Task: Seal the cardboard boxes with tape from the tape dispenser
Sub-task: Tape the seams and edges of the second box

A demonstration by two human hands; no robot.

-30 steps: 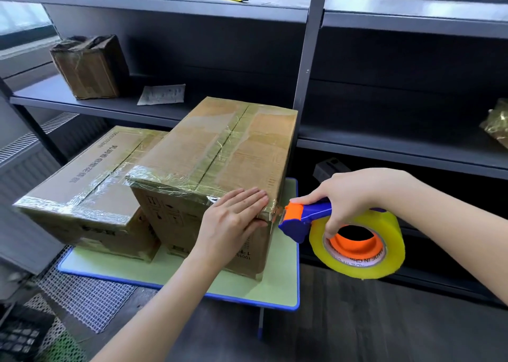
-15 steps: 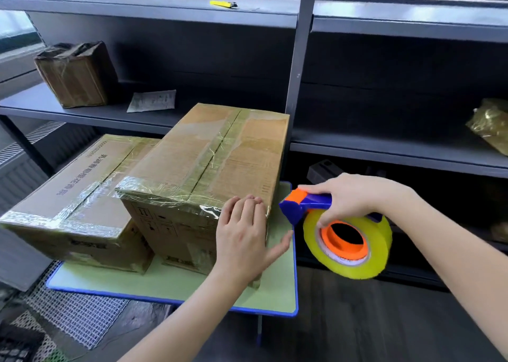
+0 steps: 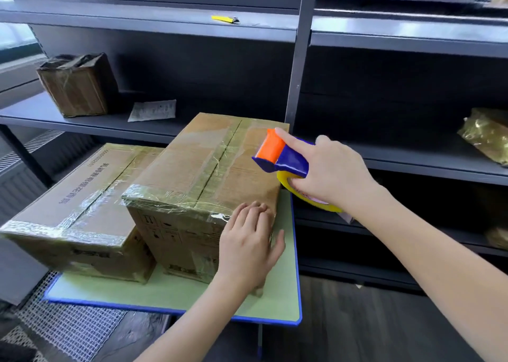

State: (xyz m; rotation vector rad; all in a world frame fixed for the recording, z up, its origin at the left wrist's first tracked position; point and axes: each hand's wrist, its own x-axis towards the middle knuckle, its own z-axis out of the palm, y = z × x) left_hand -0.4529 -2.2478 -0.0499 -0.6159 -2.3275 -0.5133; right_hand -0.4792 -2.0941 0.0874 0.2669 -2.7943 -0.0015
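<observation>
Two taped cardboard boxes stand on a small green table (image 3: 286,301) with a blue edge. The taller box (image 3: 209,174) is on the right, the flatter box (image 3: 74,196) on the left. My left hand (image 3: 250,246) presses flat against the taller box's near right corner, fingers straight, thumb out to the right. My right hand (image 3: 327,174) grips the blue and orange tape dispenser (image 3: 280,155) with its yellow roll, held above the box's right top edge, forefinger stretched along the orange head. Most of the roll is hidden behind that hand.
Dark metal shelving runs behind the table, with an upright post (image 3: 297,67) just behind the taller box. A small wrapped box (image 3: 77,86) and a paper slip (image 3: 152,110) lie on the left shelf. A yellow cutter (image 3: 224,19) sits higher up. A crumpled gold wrap (image 3: 486,134) lies at right.
My right hand lifted the dispenser from beside the box's right side to above its top right edge. My left hand slid down from the top corner onto the near side face.
</observation>
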